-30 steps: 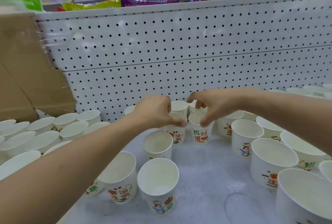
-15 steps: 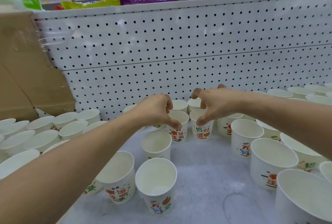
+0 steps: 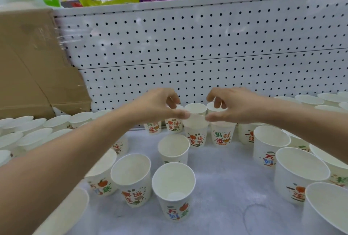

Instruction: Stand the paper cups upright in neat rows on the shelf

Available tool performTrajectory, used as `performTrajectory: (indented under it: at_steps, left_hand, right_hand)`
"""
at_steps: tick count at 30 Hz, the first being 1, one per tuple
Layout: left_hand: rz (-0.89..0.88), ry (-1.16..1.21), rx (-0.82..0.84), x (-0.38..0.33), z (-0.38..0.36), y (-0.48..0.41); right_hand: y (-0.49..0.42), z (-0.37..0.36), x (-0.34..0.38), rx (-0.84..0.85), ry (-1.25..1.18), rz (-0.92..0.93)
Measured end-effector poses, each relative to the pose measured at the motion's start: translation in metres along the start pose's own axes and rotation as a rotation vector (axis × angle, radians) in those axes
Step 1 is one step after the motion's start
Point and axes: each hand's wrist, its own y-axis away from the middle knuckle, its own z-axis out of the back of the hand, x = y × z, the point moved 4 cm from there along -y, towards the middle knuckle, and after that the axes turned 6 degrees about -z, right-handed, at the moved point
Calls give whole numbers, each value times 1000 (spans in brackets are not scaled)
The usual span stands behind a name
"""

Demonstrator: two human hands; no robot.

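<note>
The shelf [image 3: 226, 187] in front of me has a pale, slightly fuzzy surface and a white pegboard back wall [image 3: 188, 46]. Printed paper cups [image 3: 173, 189] stand upright all over it, mouths up: a crowded batch toward its left edge [image 3: 33, 136], a loose row along the back wall [image 3: 222, 134], a few scattered in the middle near the front [image 3: 131, 180], and larger-looking ones toward the right edge [image 3: 299, 174]. A cardboard box [image 3: 33, 68] sits in the back left corner against the pegboard.

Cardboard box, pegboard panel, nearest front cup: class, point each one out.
cardboard box [image 3: 32, 68], head view, taped brown side.
pegboard panel [image 3: 207, 46], head view, holed white face.
nearest front cup [image 3: 174, 210], head view, printed outer wall.
</note>
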Motion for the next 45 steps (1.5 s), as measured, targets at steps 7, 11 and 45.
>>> performTrajectory:
  at_steps: [7, 11, 45]
  left_hand:
    - [-3, -24, 454, 19, 31, 82]
    - [10, -77, 527, 21, 27, 103]
    - [117, -89, 112, 81, 14, 37]
  right_hand:
    - [12, -15, 64, 358, -206, 300]
    - [6, -20, 82, 399, -153, 349]
    - [-47, -44, 79, 136, 54, 77]
